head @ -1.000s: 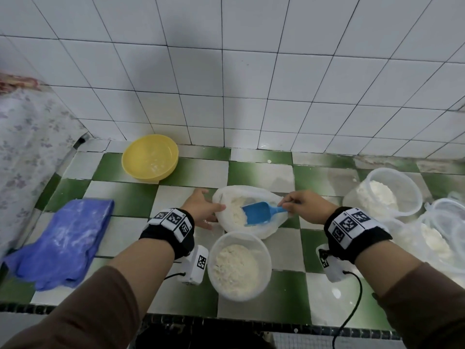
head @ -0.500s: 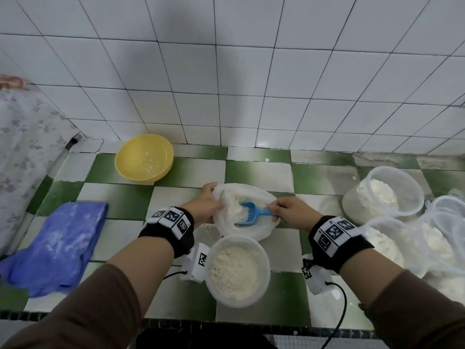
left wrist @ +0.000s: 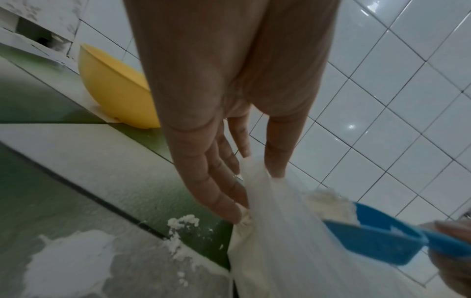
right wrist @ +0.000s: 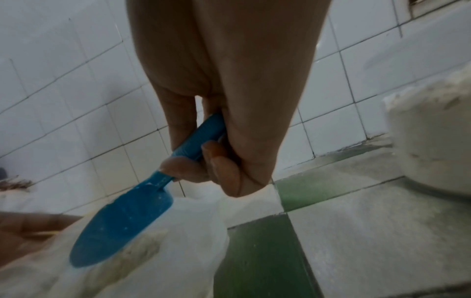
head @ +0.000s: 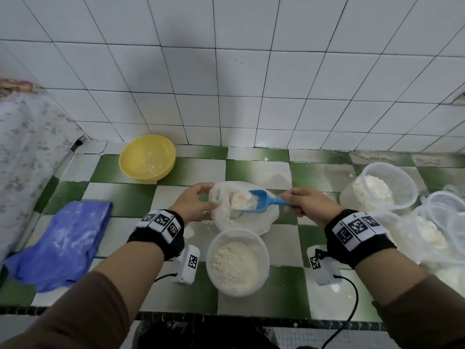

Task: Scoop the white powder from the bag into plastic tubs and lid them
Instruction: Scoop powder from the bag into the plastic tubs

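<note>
Brown sleeves (head: pixel 75 306), black marker-tagged wristbands (head: pixel 161 230), seemingly fabric.

I take this for a plain home kitchen. My counter (head: pixel 256 172) is tiled in green and white checks, dusted with powder, and white glazed wall tiles (head: pixel 226 71) rise behind it at 12 o'clock. A yellow bowl (head: pixel 147 157) sits at 11, a blue cloth (head: pixel 63 243) at 9, a flowered cloth (head: pixel 27 147) beyond it, tubs (head: pixel 377 187) at 3.
</note>
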